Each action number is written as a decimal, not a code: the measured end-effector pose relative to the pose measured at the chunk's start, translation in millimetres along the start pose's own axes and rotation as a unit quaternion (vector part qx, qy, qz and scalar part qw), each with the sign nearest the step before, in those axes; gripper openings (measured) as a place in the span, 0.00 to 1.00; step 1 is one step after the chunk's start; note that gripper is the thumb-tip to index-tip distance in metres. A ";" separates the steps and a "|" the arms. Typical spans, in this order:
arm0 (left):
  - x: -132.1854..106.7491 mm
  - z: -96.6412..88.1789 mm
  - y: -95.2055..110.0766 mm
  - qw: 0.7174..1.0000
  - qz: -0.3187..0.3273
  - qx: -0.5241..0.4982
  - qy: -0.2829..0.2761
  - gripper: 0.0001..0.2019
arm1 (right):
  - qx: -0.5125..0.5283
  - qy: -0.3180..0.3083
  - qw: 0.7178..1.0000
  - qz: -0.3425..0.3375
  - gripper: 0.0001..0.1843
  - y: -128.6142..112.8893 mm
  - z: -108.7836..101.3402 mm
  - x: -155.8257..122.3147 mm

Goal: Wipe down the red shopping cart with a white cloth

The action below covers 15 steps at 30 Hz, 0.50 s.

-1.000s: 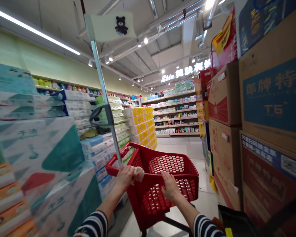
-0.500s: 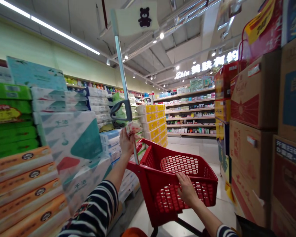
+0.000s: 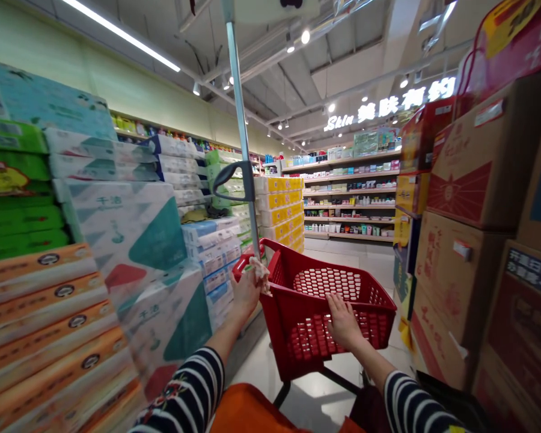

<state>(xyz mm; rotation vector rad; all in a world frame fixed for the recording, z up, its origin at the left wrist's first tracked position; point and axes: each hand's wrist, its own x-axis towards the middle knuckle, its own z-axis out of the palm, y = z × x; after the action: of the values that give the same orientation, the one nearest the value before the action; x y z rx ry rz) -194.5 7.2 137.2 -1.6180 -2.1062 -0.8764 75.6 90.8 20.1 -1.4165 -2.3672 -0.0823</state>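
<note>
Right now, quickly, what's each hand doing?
Left hand: closed, holding a crumpled pale wad.
Right hand: open, resting on the red cart basket.

- White-tiled aisle floor (image 3: pixel 338 255) running ahead between the displays
- Beyond it, tiered store shelving (image 3: pixel 349 198) lined with small packaged goods
- Above that shelving, a glowing white "Skin" sign (image 3: pixel 388 108)
- Left of it, a pale green wall (image 3: pixel 130 90) under a long ceiling light strip (image 3: pixel 121 35)
- Right of the floor, stacked cardboard cartons (image 3: pixel 469 162)
</note>
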 end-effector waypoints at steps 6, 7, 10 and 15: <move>-11.8 11.4 8.4 0.998 0.063 0.022 0.005 0.17 | -0.041 -0.053 0.997 0.050 0.40 5.0 -3.2 14.4; -13.8 10.3 11.6 0.997 0.075 0.024 0.005 0.17 | -0.039 -0.049 0.997 0.052 0.39 0.2 -3.6 15.2; -19.1 -1.0 17.0 0.992 0.124 0.033 0.003 0.17 | -0.010 -0.024 1.000 0.016 0.39 -21.7 -3.2 15.1; -15.1 -27.4 8.0 0.987 0.154 0.041 0.015 0.16 | 0.039 -0.013 0.999 0.028 0.39 -45.0 -8.3 15.0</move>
<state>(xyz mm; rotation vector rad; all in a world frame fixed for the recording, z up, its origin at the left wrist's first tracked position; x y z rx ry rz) -185.1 -20.6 150.7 -1.8091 -1.7807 -0.6970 33.0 79.4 39.4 -1.4546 -2.3222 0.0426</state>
